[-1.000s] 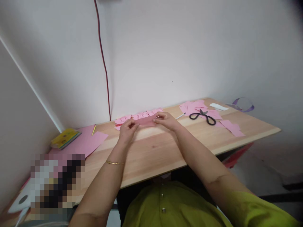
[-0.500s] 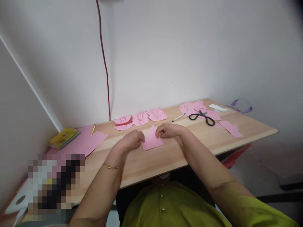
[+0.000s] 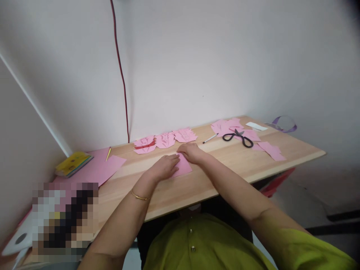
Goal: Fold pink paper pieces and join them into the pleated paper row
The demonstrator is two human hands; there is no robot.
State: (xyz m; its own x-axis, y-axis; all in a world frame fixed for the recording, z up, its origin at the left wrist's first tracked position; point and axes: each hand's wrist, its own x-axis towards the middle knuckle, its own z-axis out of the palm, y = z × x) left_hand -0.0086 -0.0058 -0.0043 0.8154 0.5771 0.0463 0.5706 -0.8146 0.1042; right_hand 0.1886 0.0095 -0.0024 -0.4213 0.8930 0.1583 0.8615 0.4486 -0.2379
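While the pink sheet (image 3: 184, 165) lies on the table (image 3: 168, 195) mid-scene, I see the left hand (image 3: 166, 167) spread over its left side, fingers extended. Right hand (image 3: 191, 152) is at its far corner, fingers bent – I can't tell if they pinch it. Far side: three jagged-edged pink cutouts (image 3: 165, 140) in a row. Right – white pen (image 3: 210, 138), then black-handled scissors (image 3: 238, 138) on pink scraps (image 3: 272, 150). Left: yellow-covered book (image 3: 73, 164).

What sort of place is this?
Probably an indoor paper-craft spot: a wooden table against a plain wall, with black-handled scissors and cut pink paper pieces on it.
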